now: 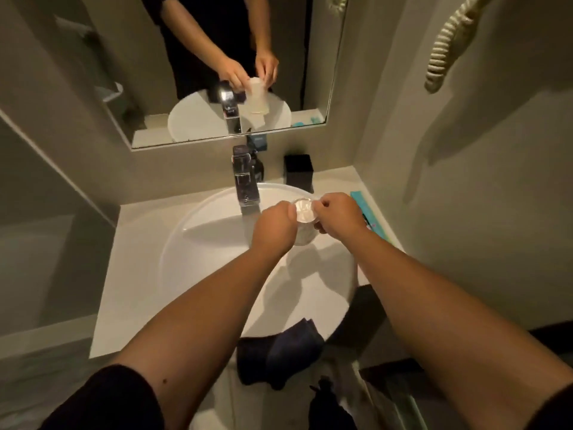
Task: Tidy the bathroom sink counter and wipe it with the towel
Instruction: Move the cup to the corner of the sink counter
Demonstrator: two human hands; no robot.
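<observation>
Both my hands hold a clear plastic cup (304,212) over the right side of the round white sink basin (198,243), just right of the chrome faucet (245,181). My left hand (274,229) wraps the cup's left side. My right hand (336,214) pinches its rim and right side. The mirror (186,57) reflects the cup upright between both hands. A dark blue towel (279,352) lies crumpled over the sink's near edge. The pale counter (130,259) surrounds the basin.
A black square holder (298,167) stands at the back right of the counter. A teal packet (367,209) lies along the right wall. A dark bottle (258,169) sits behind the faucet. A coiled cord (446,48) hangs on the right wall.
</observation>
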